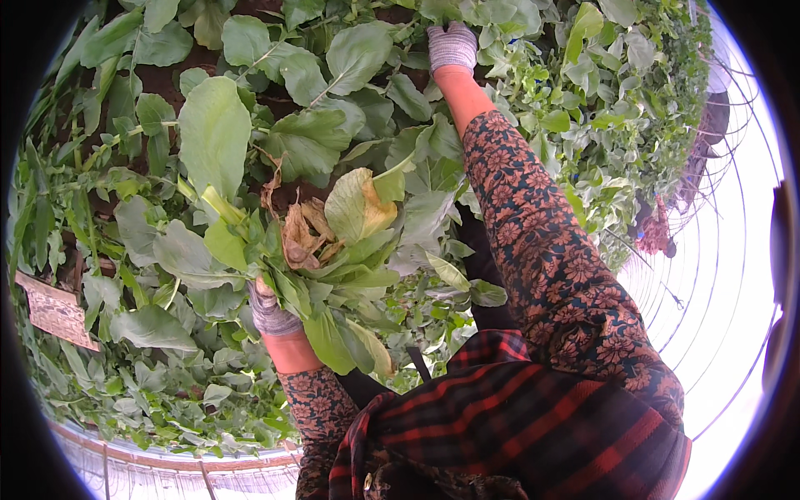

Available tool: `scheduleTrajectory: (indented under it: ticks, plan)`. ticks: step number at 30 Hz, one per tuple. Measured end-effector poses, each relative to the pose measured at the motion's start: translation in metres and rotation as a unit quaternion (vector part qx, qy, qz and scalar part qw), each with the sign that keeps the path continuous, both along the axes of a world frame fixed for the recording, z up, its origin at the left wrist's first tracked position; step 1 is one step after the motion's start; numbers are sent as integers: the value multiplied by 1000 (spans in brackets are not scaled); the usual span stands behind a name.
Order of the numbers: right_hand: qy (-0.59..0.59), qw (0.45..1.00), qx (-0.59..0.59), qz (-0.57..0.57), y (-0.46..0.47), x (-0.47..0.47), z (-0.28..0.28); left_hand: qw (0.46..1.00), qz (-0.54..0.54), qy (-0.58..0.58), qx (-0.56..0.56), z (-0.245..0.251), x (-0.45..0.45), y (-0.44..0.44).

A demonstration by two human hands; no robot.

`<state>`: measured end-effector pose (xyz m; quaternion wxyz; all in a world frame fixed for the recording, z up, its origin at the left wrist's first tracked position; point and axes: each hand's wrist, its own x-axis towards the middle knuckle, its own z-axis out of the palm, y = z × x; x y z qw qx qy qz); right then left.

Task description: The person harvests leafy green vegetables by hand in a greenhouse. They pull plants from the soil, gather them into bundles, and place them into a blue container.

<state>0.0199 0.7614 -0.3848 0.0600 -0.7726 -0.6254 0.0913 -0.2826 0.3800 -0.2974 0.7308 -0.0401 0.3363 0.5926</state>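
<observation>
My left hand (272,309), in a pale knitted glove, grips a thick bunch of broad green leaves (350,275). Some leaves in the bunch are yellowing, and dry brown leaves (302,234) are caught among them. Stretched far forward, my right hand (453,47) wears the same kind of glove and reaches into leafy plants (500,19). Foliage hides its fingertips, so whether they hold a stem cannot be told. Large-leaved plants (312,144) grow between and ahead of my hands.
Dense greenery (600,125) fills the right side. A flat tan board (56,312) lies among leaves at far left. Thin curved hoops (719,250) and pale sheeting arch at the right, with a reddish patterned cloth (654,228) near them. A rail (187,465) runs along the lower left.
</observation>
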Motion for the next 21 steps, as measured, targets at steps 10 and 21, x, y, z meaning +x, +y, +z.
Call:
scheduleTrajectory:
  ticks: [10, 21]
  plan:
    - [-46, 995, -43, 83, 6, 10, -5, 962, -19, 55, -266, -36, 0, -52]
    - [-105, 944, -279, 139, -6, 37, 54, 972, 34, 99, -211, -5, 6, -28]
